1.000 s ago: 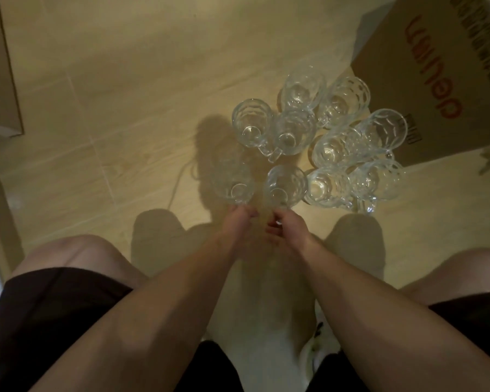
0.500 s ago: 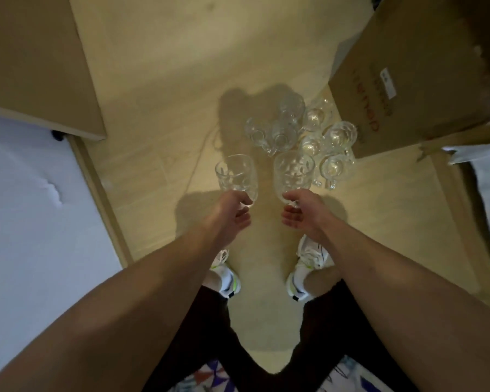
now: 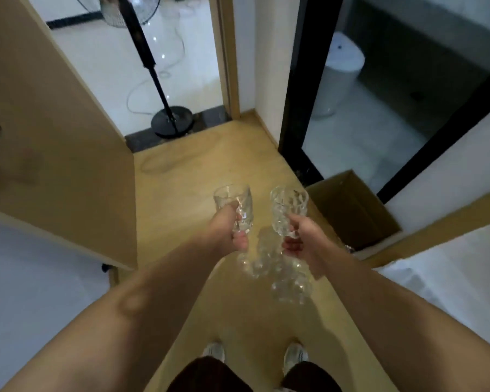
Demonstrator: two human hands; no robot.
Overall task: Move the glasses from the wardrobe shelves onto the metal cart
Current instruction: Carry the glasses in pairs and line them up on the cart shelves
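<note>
Single head-worn view, looking forward and down past forearms to floor (image 3: 218, 171).

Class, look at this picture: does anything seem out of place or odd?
Yes: a cluster of glasses sits on the bare wooden floor, below the hands and ahead of the person's feet, where it could be kicked.

**Glass, wood and cardboard**

Left hand (image 3: 232, 230) grips a clear, glossy glass (image 3: 234, 205) with a faceted, dimpled surface. Right hand (image 3: 303, 239) grips a second glass (image 3: 287, 206) of the same cut. Under both hands lies a smooth, matt wood-look floor (image 3: 210, 165). Right of the right hand stands a matt brown cardboard box (image 3: 351, 205). Beyond the hands, a glossy black pole (image 3: 150, 66) rises from shiny white tiles (image 3: 105, 66).
</note>
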